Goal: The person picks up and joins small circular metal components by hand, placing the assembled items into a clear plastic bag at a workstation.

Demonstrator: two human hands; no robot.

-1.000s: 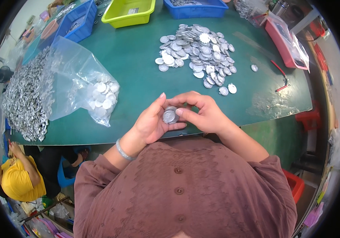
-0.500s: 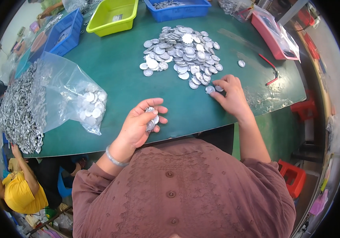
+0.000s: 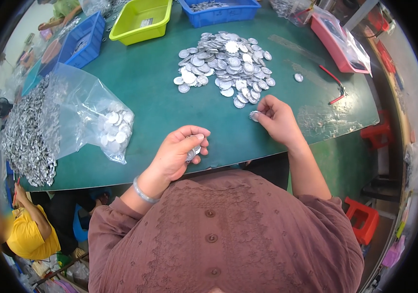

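My left hand (image 3: pixel 179 149) is closed around a few round silver medallions (image 3: pixel 193 153) over the near edge of the green table. To its right, my right hand (image 3: pixel 278 119) pinches one silver medallion (image 3: pixel 254 115) between thumb and fingers, just above the tabletop. Right beyond that hand spreads a heaped pile of silver medallions (image 3: pixel 233 63), some showing plain pale backs and others patterned faces. A single medallion (image 3: pixel 298 77) lies apart, right of the pile.
A clear plastic bag of medallions (image 3: pixel 116 129) lies left, beside a mound of silver metal pieces (image 3: pixel 29 136). Red-handled pliers (image 3: pixel 337 88) rest at right near a pink tray (image 3: pixel 333 46). Yellow-green (image 3: pixel 140 22) and blue bins (image 3: pixel 219 14) stand behind. A person in yellow (image 3: pixel 32 234) works at lower left.
My right hand has picked up a medallion from the pile's near edge and lifted it slightly toward me. My left hand has curled further around its medallions.
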